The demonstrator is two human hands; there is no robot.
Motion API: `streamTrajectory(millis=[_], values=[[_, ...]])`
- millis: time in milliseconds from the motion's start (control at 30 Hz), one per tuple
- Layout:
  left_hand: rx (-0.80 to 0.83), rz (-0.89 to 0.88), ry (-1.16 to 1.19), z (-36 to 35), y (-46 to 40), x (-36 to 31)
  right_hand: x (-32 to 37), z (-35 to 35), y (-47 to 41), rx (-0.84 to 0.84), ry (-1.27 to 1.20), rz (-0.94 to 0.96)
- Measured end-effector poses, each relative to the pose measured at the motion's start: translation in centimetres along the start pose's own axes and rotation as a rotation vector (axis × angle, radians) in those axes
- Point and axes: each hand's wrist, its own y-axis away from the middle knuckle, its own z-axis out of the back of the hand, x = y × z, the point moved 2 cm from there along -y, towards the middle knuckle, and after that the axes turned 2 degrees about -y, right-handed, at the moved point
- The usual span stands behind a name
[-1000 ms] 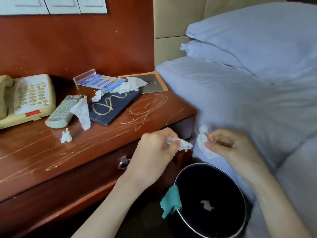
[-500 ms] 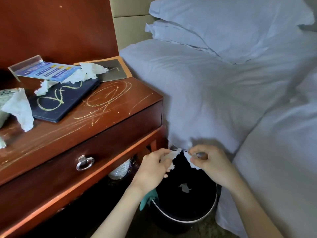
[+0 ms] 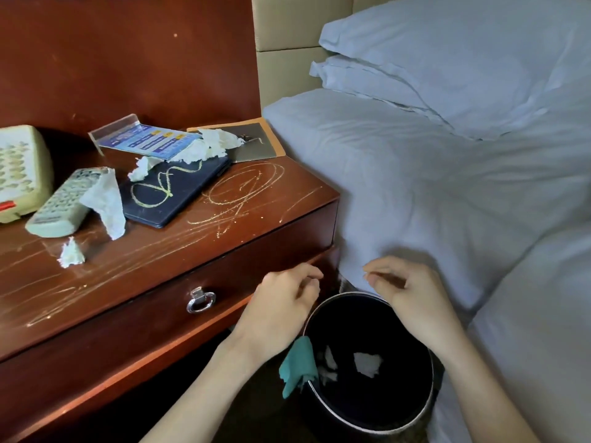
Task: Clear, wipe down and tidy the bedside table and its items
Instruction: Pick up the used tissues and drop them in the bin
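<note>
Tissue scraps (image 3: 367, 364) lie at the bottom of the black bin (image 3: 412, 414), directly below the fingers of both hands. Left hand (image 3: 281, 302) hangs over the bin's near-left rim, its fingers (image 3: 308, 273) loosely curled and holding nothing. Right hand (image 3: 412, 289) hangs over the far rim, fingers (image 3: 372, 270) likewise loosely curled, thumb near forefinger, nothing visibly held between them. A teal cloth (image 3: 297, 366) is draped over the bin rim just below the left wrist. Left of the fingers stands the counter (image 3: 153, 260), its top streaked with yellowish scribbles. More crumpled tissue remains there: a small wad (image 3: 71, 254), a larger piece (image 3: 107, 203) leaning on the remote control (image 3: 60, 206), and several pieces (image 3: 208, 148) on the dark folder (image 3: 179, 193) and the leaflet stand (image 3: 144, 140). A beige telephone (image 3: 19, 171) sits at the far left. The bed (image 3: 447, 187) lies right of the fingers.
</note>
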Motion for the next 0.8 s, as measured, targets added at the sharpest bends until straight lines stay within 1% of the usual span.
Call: streamTrajectory(millis=[133, 300, 433, 533, 600, 700, 800], values=[[-0.099, -0.096, -0.078, 4.1, 1.2, -1.2, 3.4, -1.5, -1.3, 0.025, -0.105, 0.087], [-0.265, -0.139, -0.143, 9.7, 2.9, -1.7, 8.9, -4.0, -3.1, 0.131, -0.187, 0.217], [-0.403, -0.148, -0.263, 13.7, 4.5, -1.3, 12.3, -6.1, -4.2, 0.193, -0.195, 0.315], [-0.481, -0.132, -0.340, 16.2, 5.5, -0.3, 14.4, -7.6, -4.7, 0.213, -0.178, 0.397], [-0.505, -0.106, -0.374, 17.9, 6.2, 0.5, 15.8, -8.6, -5.1, 0.240, -0.171, 0.437], [-0.516, -0.040, -0.370, 20.5, 7.0, 1.7, 17.6, -10.3, -5.6, 0.281, -0.162, 0.487], [-0.486, 0.066, -0.340, 22.9, 7.6, 2.7, 19.3, -12.0, -6.4, 0.329, -0.152, 0.533]])
